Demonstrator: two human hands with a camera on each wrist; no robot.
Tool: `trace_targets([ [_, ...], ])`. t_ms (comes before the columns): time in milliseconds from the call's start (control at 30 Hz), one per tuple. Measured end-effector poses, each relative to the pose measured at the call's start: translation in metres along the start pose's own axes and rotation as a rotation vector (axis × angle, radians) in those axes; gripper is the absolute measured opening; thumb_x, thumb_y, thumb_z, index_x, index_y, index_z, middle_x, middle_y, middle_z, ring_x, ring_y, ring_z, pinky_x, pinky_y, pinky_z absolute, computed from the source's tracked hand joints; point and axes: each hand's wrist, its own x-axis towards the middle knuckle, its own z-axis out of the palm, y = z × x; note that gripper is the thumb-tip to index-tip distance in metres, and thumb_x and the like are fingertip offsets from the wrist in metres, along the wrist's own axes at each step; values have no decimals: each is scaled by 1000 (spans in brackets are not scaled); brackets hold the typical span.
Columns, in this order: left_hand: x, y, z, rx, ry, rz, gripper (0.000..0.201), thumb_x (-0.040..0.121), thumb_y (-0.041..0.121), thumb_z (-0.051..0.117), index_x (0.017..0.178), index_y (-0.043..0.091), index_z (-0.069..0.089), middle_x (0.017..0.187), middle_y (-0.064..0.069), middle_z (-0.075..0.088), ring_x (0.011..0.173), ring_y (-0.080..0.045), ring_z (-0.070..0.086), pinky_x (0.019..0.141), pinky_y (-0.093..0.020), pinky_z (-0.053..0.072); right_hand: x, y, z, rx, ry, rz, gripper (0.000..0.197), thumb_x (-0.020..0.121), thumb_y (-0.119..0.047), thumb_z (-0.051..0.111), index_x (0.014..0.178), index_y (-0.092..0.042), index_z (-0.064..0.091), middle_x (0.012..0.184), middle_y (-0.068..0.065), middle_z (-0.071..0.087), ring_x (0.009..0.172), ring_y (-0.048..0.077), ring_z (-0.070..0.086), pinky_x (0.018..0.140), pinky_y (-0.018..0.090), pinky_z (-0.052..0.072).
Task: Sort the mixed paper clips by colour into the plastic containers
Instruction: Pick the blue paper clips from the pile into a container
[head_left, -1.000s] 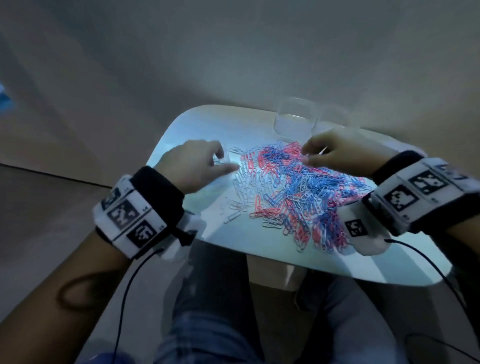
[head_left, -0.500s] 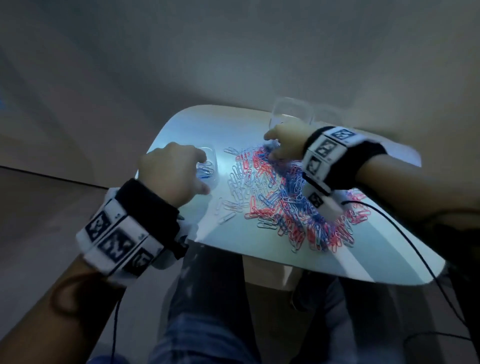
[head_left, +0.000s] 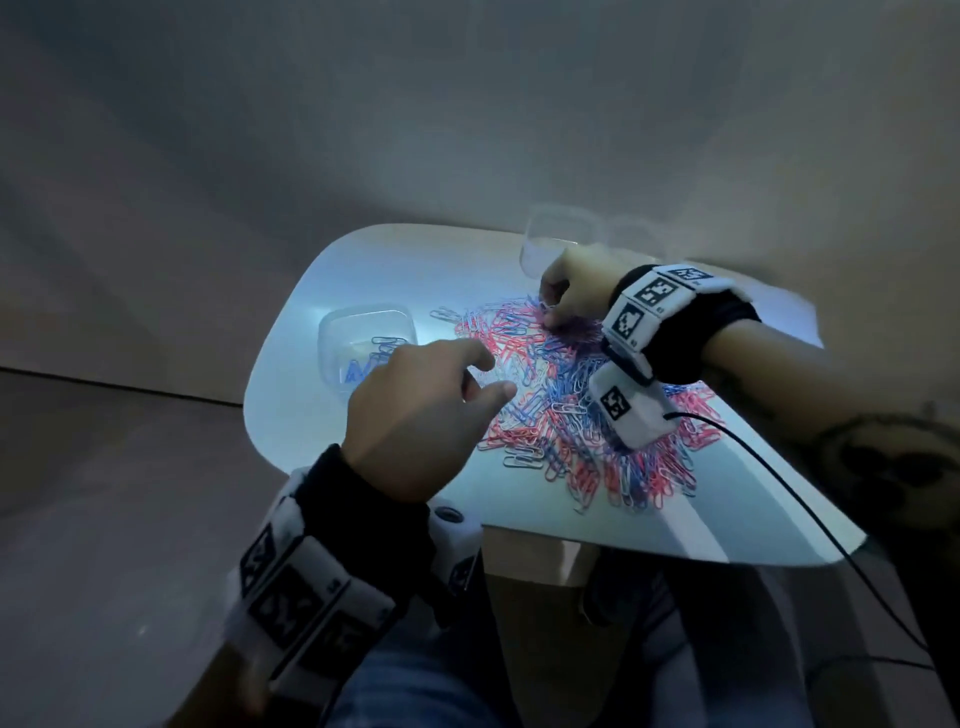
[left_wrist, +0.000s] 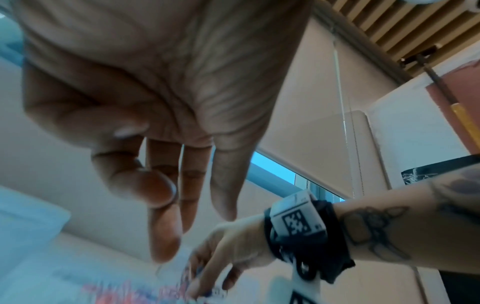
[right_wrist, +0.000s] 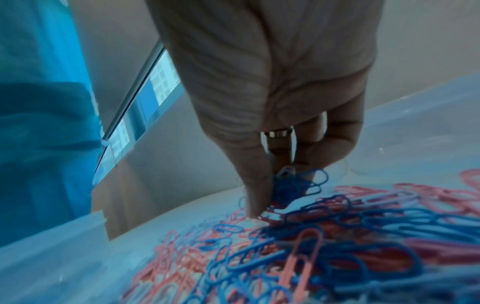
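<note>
A heap of red, blue and white paper clips covers the middle of the white table. A clear plastic container at the left holds a few blue clips. My left hand hovers at the heap's left edge with relaxed fingers and holds nothing; the left wrist view shows its empty palm. At the heap's far edge my right hand pinches a small bunch of blue clips between thumb and fingers.
Two more clear containers stand at the table's far edge, just behind my right hand. A black cable runs from the right wrist over the table's near right corner. My knees are under the table's front edge.
My left hand has left the blue-clip container and moved right to the heap's edge, now empty. My right hand swung to the heap's far edge and pinches blue clips there.
</note>
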Motion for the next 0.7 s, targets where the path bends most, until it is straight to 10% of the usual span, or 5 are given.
trace_targets([
  [167, -8, -9, 22, -181, -50, 15, 20, 85, 43, 60, 99, 29, 66, 74, 13, 62, 81, -17, 61, 79, -32, 49, -17, 13, -4, 289, -64, -40, 15, 80, -16, 70, 87, -8, 60, 62, -4, 49, 49, 2, 46, 37, 3, 29],
  [500, -1, 8, 47, -780, 17, -6, 20, 92, 29, 54, 80, 20, 66, 70, 4, 65, 49, 1, 52, 56, -15, 42, -50, 46, 3, 903, -137, 69, 18, 91, -8, 54, 73, -11, 58, 54, -7, 58, 45, -1, 51, 43, 10, 43],
  [700, 10, 22, 56, -1070, 21, -108, 19, 97, 30, 44, 89, 24, 60, 84, 6, 62, 74, -5, 59, 59, -13, 43, -71, 41, -6, 1196, 33, 68, 15, 90, -9, 54, 76, -12, 58, 51, -8, 62, 48, -1, 57, 46, 10, 43],
])
